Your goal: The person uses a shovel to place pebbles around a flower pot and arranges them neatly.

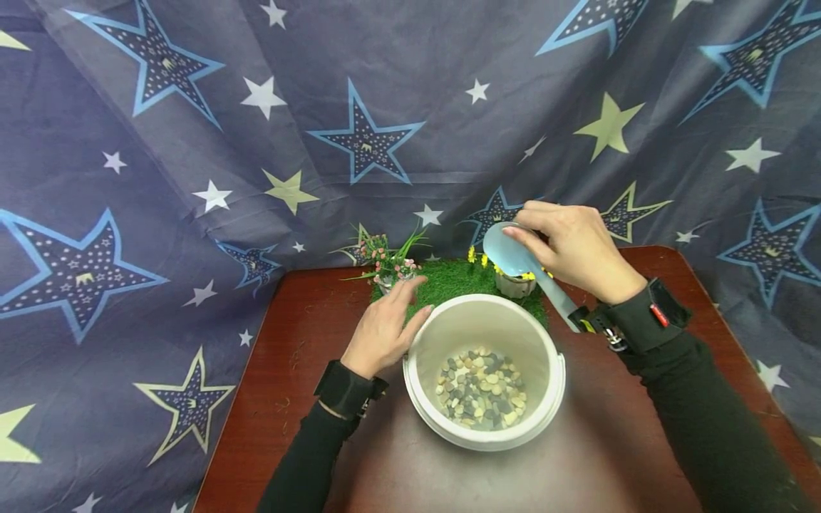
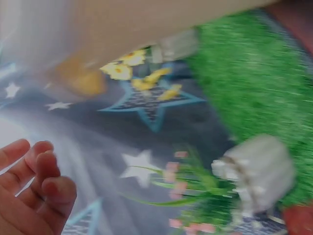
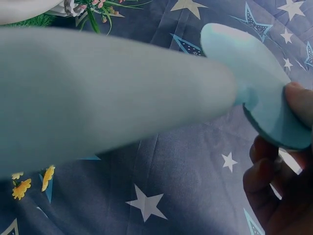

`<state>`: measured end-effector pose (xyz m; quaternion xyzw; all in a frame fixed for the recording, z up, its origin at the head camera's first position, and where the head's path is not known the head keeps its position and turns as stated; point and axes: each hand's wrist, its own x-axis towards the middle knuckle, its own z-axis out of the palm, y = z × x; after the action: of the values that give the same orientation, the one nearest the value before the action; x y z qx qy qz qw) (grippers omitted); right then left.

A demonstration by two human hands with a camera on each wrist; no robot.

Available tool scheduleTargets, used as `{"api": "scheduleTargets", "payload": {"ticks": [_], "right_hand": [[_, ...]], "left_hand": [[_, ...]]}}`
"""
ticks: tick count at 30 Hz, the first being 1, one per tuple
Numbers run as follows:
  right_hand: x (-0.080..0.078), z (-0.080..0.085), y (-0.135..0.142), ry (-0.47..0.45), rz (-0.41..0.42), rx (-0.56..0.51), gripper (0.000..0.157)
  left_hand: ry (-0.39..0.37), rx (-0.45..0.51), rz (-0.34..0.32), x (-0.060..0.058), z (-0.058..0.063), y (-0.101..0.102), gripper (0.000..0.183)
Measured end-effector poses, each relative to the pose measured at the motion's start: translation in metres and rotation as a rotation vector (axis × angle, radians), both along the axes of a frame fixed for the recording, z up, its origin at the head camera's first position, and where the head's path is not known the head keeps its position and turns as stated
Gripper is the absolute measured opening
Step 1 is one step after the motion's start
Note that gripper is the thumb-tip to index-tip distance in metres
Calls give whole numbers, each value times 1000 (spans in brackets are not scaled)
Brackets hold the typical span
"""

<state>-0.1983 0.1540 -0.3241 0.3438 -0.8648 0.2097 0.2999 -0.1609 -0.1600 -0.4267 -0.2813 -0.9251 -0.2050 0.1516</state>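
Note:
A large white bucket stands on the table with a layer of grey and cream pebbles at its bottom. My left hand is beside the bucket's left rim, fingers spread and loosely bent, with nothing in them. Right of and above the bucket, my right hand pinches a light blue spoon by the edge of its broad head. Its pale handle slants down toward my wrist. In the right wrist view the thumb lies on the head, fingers curled underneath.
Behind the bucket lies a green turf mat. Pink flowers in a small pot stand at its left, yellow flowers in a pot at its right. A star-patterned cloth hangs behind the brown table.

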Motion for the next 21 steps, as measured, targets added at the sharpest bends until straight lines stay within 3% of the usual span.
{"api": "scheduleTargets", "payload": {"ticks": [6, 9, 12, 14, 17, 21], "right_hand": [[5, -3, 1, 3, 40, 19, 20], [8, -5, -2, -3, 67, 31, 18], [9, -5, -4, -8, 93, 32, 16], [9, -4, -6, -9, 121, 34, 14], [8, -4, -10, 4, 153, 52, 12], [7, -6, -13, 45, 149, 66, 16]], "left_hand": [[209, -72, -64, -12, 48, 28, 43], [161, -44, -132, -17, 64, 44, 34], [65, 34, -200, -26, 72, 56, 21], [11, 90, -239, -30, 74, 62, 17], [-50, 159, -286, -35, 74, 66, 26], [-68, 198, -313, -37, 71, 69, 35]]}}
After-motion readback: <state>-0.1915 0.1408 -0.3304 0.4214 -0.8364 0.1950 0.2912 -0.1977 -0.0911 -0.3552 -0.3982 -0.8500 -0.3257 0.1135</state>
